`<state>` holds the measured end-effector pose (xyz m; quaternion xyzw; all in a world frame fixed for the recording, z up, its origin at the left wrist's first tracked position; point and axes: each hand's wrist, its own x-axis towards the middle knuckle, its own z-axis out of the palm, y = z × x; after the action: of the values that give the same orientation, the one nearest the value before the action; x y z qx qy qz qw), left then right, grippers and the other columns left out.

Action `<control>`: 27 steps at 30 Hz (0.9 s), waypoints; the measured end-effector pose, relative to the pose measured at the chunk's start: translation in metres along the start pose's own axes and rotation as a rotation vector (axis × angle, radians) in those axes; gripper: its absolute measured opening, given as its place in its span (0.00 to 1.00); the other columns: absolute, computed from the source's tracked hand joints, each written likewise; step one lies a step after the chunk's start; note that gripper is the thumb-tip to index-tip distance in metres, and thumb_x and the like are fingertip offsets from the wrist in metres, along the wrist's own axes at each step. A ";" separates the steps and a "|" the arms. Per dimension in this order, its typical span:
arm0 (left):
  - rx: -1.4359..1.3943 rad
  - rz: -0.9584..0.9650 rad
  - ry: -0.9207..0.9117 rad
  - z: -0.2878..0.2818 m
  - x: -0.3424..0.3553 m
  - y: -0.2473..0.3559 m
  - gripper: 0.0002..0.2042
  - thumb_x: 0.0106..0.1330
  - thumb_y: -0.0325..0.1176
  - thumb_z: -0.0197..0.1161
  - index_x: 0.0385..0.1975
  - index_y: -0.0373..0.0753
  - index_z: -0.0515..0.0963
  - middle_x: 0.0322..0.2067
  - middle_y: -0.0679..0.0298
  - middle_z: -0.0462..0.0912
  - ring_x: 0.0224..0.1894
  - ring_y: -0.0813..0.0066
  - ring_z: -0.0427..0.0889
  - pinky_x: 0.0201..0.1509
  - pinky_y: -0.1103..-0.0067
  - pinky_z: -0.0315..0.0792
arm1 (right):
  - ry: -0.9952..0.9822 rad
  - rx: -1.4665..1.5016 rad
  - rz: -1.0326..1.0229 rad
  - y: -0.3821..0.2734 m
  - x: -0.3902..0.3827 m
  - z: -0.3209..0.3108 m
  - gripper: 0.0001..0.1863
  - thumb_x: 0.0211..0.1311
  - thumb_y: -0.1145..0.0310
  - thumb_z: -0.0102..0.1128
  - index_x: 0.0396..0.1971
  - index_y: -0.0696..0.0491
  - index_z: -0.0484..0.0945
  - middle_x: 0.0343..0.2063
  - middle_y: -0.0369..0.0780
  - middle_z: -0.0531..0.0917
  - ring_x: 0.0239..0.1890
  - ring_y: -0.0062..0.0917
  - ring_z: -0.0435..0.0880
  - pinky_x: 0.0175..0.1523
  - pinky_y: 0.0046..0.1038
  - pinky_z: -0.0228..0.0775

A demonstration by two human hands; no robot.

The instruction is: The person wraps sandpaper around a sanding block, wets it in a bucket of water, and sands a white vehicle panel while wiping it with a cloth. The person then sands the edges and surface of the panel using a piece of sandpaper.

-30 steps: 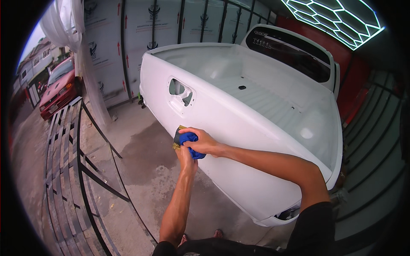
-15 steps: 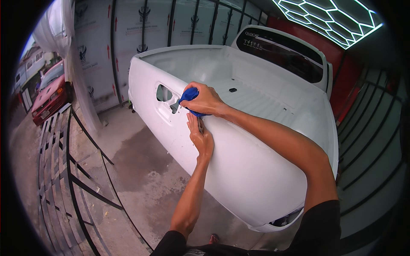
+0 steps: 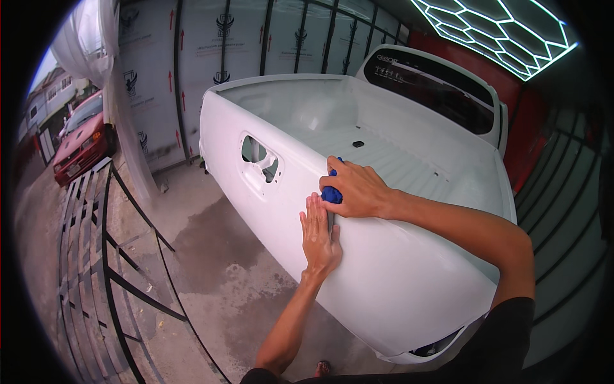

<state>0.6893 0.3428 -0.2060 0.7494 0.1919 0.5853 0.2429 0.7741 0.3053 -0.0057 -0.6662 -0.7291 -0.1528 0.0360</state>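
Note:
My right hand (image 3: 358, 185) grips a bunched blue cloth (image 3: 330, 194) on the upper part of a white pickup tailgate (image 3: 384, 288). Just below it, my left hand (image 3: 320, 237) lies flat against the panel with fingers extended and pointing up. A narrow dark grey piece (image 3: 330, 219) shows beside its fingers, partly hidden by both hands. To the left of my hands the tailgate has a cut-out handle opening (image 3: 254, 150) with small holes around it.
The white truck bed (image 3: 416, 153) lies beyond the tailgate. A black metal rack (image 3: 109, 269) stands on my left, a red car (image 3: 80, 141) and white curtain (image 3: 121, 109) behind it. Foil-faced wall panels (image 3: 192, 77) line the back; dark bars (image 3: 556, 211) are at right.
My hands were together on the cloth and a yellow-grey pad, moved up beside the handle opening, and now sit farther right along the tailgate. My left hand has flattened onto the panel.

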 end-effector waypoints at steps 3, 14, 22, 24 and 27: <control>0.024 -0.090 0.036 -0.031 0.081 -0.030 0.27 0.79 0.32 0.47 0.76 0.36 0.56 0.77 0.49 0.55 0.80 0.48 0.50 0.81 0.55 0.43 | 0.063 0.050 0.005 -0.006 -0.019 -0.009 0.18 0.55 0.52 0.75 0.42 0.45 0.87 0.47 0.42 0.76 0.47 0.38 0.83 0.44 0.39 0.80; 0.029 -0.071 0.118 -0.033 0.080 -0.044 0.26 0.74 0.20 0.47 0.73 0.35 0.63 0.74 0.50 0.63 0.77 0.53 0.58 0.80 0.60 0.52 | 0.117 0.230 -0.034 0.015 -0.061 -0.018 0.19 0.55 0.56 0.77 0.43 0.49 0.86 0.48 0.43 0.77 0.48 0.39 0.83 0.50 0.39 0.80; -0.003 0.040 0.064 -0.007 0.018 -0.025 0.34 0.62 0.09 0.50 0.71 0.33 0.65 0.72 0.45 0.65 0.76 0.47 0.58 0.79 0.58 0.56 | 0.300 0.408 -0.022 0.036 -0.082 -0.008 0.17 0.53 0.59 0.79 0.40 0.51 0.86 0.41 0.40 0.81 0.37 0.35 0.88 0.42 0.31 0.83; 0.040 0.061 0.120 -0.032 0.077 -0.050 0.33 0.63 0.10 0.50 0.71 0.33 0.65 0.72 0.47 0.65 0.76 0.48 0.60 0.79 0.61 0.58 | 0.300 0.390 -0.045 0.025 -0.076 -0.013 0.16 0.52 0.60 0.79 0.39 0.51 0.87 0.40 0.39 0.81 0.35 0.33 0.88 0.41 0.30 0.83; -0.061 -0.170 0.084 -0.051 0.118 -0.054 0.30 0.65 0.12 0.49 0.71 0.34 0.66 0.72 0.46 0.64 0.75 0.46 0.60 0.79 0.64 0.57 | 0.307 0.281 -0.081 0.017 -0.073 -0.019 0.15 0.51 0.60 0.79 0.37 0.50 0.87 0.38 0.38 0.81 0.33 0.31 0.87 0.40 0.31 0.82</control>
<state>0.6678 0.4611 -0.1358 0.6974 0.2471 0.5990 0.3061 0.7960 0.2317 -0.0036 -0.5938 -0.7553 -0.1504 0.2330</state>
